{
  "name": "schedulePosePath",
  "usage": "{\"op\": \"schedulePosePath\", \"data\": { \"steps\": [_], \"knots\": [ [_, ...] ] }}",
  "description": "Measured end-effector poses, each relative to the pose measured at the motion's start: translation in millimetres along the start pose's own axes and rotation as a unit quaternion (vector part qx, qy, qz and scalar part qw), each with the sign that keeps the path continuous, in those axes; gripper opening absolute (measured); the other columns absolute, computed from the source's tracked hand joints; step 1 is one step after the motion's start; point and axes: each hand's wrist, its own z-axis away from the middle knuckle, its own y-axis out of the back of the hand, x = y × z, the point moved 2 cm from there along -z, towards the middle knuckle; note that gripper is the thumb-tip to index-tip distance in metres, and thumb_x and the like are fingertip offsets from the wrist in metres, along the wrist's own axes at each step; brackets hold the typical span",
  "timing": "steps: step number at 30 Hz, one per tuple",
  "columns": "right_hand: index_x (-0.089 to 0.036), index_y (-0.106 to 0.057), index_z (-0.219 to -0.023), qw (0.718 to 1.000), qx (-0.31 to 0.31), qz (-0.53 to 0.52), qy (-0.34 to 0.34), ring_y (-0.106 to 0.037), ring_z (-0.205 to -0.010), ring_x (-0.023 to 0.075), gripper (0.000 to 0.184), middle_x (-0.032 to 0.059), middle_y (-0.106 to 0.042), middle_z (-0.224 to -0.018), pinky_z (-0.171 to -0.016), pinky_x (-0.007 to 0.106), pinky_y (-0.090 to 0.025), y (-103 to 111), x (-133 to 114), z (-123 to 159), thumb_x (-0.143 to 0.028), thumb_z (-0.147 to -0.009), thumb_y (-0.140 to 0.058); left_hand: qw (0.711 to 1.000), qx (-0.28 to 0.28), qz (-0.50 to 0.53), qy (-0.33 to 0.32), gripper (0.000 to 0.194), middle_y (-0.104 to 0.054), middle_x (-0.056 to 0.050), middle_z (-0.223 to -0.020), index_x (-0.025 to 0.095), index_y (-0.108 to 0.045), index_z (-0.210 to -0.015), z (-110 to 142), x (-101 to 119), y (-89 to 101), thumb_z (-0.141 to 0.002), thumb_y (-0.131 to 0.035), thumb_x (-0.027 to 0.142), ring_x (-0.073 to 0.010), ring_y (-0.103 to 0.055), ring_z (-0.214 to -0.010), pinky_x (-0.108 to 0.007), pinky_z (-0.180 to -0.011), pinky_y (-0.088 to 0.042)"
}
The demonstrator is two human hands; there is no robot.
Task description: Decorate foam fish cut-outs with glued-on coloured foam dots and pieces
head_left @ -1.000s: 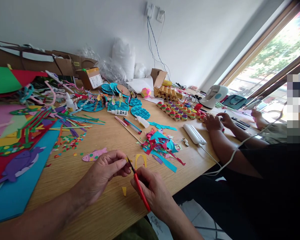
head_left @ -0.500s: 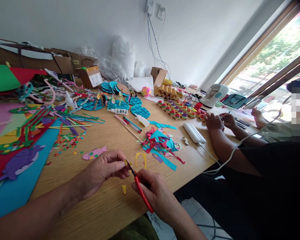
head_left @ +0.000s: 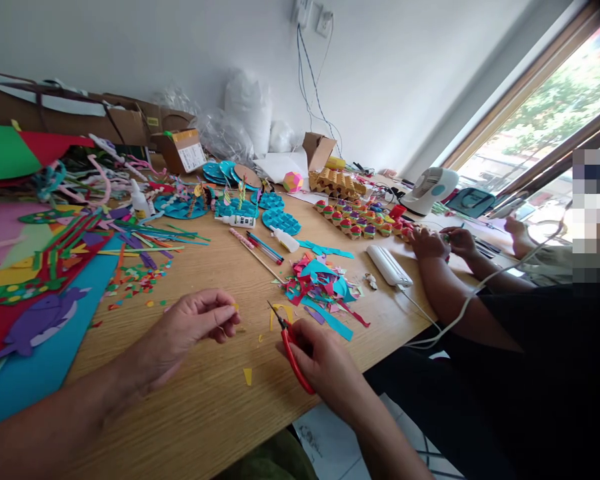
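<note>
My right hand [head_left: 325, 363] grips red-handled scissors [head_left: 296, 360], their dark blades pointing up and left over the wooden table. My left hand [head_left: 200, 323] is pinched on a tiny piece of yellow paper [head_left: 237, 307], most of it hidden by the fingertips. Between the hands, a small yellow paper scrap [head_left: 248, 377] lies on the tabletop. A yellow paper cutout [head_left: 274, 319] sits behind the blades and is partly covered by them. The pink paper fish is almost wholly hidden behind my left hand.
A heap of paper scraps [head_left: 325, 283] lies beyond the scissors, beside a white power bank [head_left: 387, 265] with a cable. Glue bottles [head_left: 284, 239] and blue discs [head_left: 280, 221] stand farther back. Coloured sheets [head_left: 80, 320] cover the left side. A co-worker's hands [head_left: 433, 243] work at right.
My hands have moved apart: the left went left with the yellow piece, the right drew the scissors away to the right. A tiny yellow snippet now lies on the table between them.
</note>
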Motion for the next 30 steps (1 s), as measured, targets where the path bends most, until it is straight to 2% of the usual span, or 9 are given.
{"op": "schedulePosePath", "data": {
  "steps": [3, 8, 11, 16, 22, 25, 28, 30],
  "knots": [
    [-0.018, -0.052, -0.070, 0.988, 0.008, 0.156, -0.018, -0.042, -0.056, 0.0119, 0.021, 0.0006, -0.052, -0.062, -0.050, 0.024, -0.022, 11, 8, -13, -0.036, -0.080, -0.049, 0.995, 0.040, -0.087, -0.042, 0.017, -0.058, 0.001, -0.056, 0.018, -0.061, -0.062, 0, 10, 20.3, -0.064, -0.068, 0.034, -0.0117, -0.051, -0.054, -0.020, -0.050, -0.041],
    [-0.018, -0.056, -0.081, 0.965, -0.041, 0.260, -0.006, -0.053, -0.061, 0.0155, 0.023, 0.0052, -0.062, -0.072, -0.049, 0.025, -0.024, 22, 3, -41, -0.039, -0.083, -0.045, 0.983, 0.084, -0.140, -0.083, 0.019, -0.058, 0.001, -0.054, 0.020, -0.060, -0.063, 4, 23, 48.6, -0.064, -0.067, 0.037, -0.0122, -0.050, -0.051, -0.020, -0.048, -0.041],
    [-0.016, -0.057, -0.087, 0.947, -0.053, 0.317, 0.004, -0.060, -0.068, 0.0199, 0.025, 0.0094, -0.064, -0.078, -0.050, 0.025, -0.029, 20, -6, -63, -0.037, -0.085, -0.043, 0.983, 0.086, -0.151, -0.066, 0.020, -0.057, 0.001, -0.054, 0.019, -0.058, -0.062, 4, 26, 56.9, -0.064, -0.066, 0.037, -0.0127, -0.051, -0.050, -0.020, -0.047, -0.041],
    [-0.013, -0.061, -0.086, 0.927, -0.064, 0.369, 0.027, -0.063, -0.074, 0.0250, 0.023, 0.0140, -0.065, -0.082, -0.052, 0.027, -0.036, 7, -11, -96, -0.030, -0.082, -0.047, 0.980, 0.082, -0.176, -0.038, 0.019, -0.055, 0.001, -0.050, 0.018, -0.057, -0.059, -6, 25, 65.2, -0.062, -0.066, 0.035, -0.0120, -0.050, -0.046, -0.021, -0.045, -0.040],
    [-0.015, -0.066, -0.081, 0.921, -0.087, 0.378, 0.036, -0.062, -0.075, 0.0265, 0.025, 0.0129, -0.065, -0.083, -0.053, 0.028, -0.039, 6, -11, -111, -0.030, -0.082, -0.046, 0.977, 0.067, -0.201, -0.015, 0.016, -0.054, 0.002, -0.049, 0.018, -0.058, -0.057, -19, 19, 73.1, -0.061, -0.066, 0.032, -0.0115, -0.050, -0.045, -0.020, -0.045, -0.040],
    [-0.015, -0.066, -0.079, 0.933, -0.069, 0.346, 0.072, -0.061, -0.076, 0.0232, 0.021, 0.0113, -0.065, -0.087, -0.053, 0.026, -0.037, 11, -20, -112, -0.025, -0.081, -0.048, 0.980, 0.047, -0.195, -0.009, 0.016, -0.054, 0.002, -0.049, 0.018, -0.057, -0.058, -23, 17, 72.6, -0.065, -0.062, 0.032, -0.0126, -0.051, -0.047, -0.021, -0.045, -0.040],
    [-0.018, -0.065, -0.078, 0.967, -0.057, 0.195, 0.151, -0.059, -0.071, 0.0155, 0.017, 0.0044, -0.066, -0.077, -0.056, 0.023, -0.037, 9, -40, -113, -0.018, -0.079, -0.048, 0.980, 0.036, -0.194, -0.016, 0.017, -0.053, 0.002, -0.049, 0.019, -0.057, -0.058, -25, 15, 70.1, -0.069, -0.059, 0.032, -0.0111, -0.048, -0.046, -0.019, -0.044, -0.037],
    [-0.018, -0.064, -0.077, 0.977, -0.097, 0.054, 0.180, -0.057, -0.064, 0.0106, 0.015, 0.0002, -0.065, -0.070, -0.056, 0.020, -0.037, 1, -55, -115, -0.015, -0.077, -0.050, 0.980, 0.039, -0.194, -0.020, 0.017, -0.052, 0.003, -0.049, 0.019, -0.057, -0.057, -26, 15, 69.0, -0.068, -0.059, 0.031, -0.0104, -0.047, -0.045, -0.019, -0.043, -0.036]
  ]
}}
